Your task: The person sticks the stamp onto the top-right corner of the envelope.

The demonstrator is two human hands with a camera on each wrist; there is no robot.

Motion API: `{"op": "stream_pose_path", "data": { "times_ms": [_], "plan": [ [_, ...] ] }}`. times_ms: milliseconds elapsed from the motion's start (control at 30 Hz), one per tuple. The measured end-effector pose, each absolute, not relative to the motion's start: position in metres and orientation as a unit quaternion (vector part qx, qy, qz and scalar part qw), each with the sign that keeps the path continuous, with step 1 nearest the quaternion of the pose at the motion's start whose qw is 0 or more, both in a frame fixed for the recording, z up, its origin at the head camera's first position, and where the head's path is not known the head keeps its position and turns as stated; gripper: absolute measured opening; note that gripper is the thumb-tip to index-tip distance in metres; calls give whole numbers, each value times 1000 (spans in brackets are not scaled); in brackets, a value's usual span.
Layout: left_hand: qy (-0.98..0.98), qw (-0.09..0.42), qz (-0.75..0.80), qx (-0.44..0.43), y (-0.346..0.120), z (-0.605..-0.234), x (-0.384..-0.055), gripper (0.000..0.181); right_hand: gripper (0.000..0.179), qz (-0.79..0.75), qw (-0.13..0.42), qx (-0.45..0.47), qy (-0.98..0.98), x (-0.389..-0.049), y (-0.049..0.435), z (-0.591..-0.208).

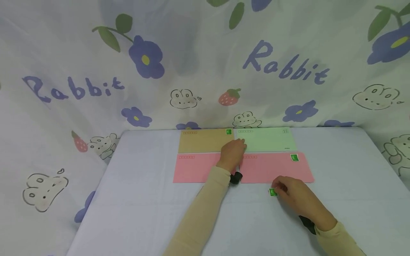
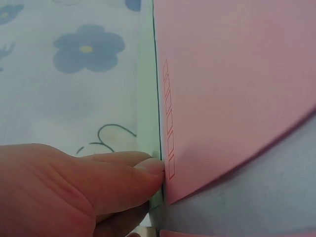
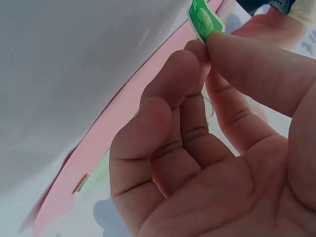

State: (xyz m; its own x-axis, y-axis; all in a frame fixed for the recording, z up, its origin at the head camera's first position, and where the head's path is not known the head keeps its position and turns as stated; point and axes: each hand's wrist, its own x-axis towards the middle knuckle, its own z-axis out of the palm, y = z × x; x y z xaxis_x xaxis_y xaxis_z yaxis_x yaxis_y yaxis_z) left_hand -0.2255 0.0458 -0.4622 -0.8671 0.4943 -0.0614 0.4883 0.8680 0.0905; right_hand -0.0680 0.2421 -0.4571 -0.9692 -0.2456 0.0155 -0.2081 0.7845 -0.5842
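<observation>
My left hand (image 1: 234,153) rests at the left end of the pale green envelope (image 1: 266,140), its fingertips on that corner. In the left wrist view the thumb (image 2: 148,168) touches the green edge beside a pink envelope (image 2: 222,98); whether it pinches the paper is unclear. My right hand (image 1: 298,195) pinches a small green stamp (image 1: 273,192) between thumb and forefinger, in front of the right pink envelope (image 1: 272,170). Close up, the stamp (image 3: 202,19) shows a white edge, and the other fingers are bent.
A tan envelope (image 1: 201,142) bears a stamp (image 1: 229,132) at its upper right. Below it lies the left pink envelope (image 1: 195,170). Another stamp (image 1: 294,157) sits on the right pink envelope. A patterned cloth (image 1: 205,64) hangs behind the white table (image 1: 134,199).
</observation>
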Motion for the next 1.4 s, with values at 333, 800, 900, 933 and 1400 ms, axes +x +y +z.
{"op": "stream_pose_path", "data": {
  "times_ms": [333,800,900,933,1400],
  "plan": [
    [964,40,16,261,45,-462,-225,38,9,-306,37,-93,947,-69,245,-448],
    [965,54,17,256,46,-459,-227,40,9,-314,12,-73,947,-79,256,-442],
    [965,54,16,255,46,-459,-227,40,9,-315,-2,-73,946,-81,259,-441],
    [965,54,15,255,45,-459,-227,40,8,-315,-6,-74,946,-82,260,-440],
    [964,57,7,261,45,-460,-225,41,8,-307,-35,-74,948,-96,272,-433]
  ]
}}
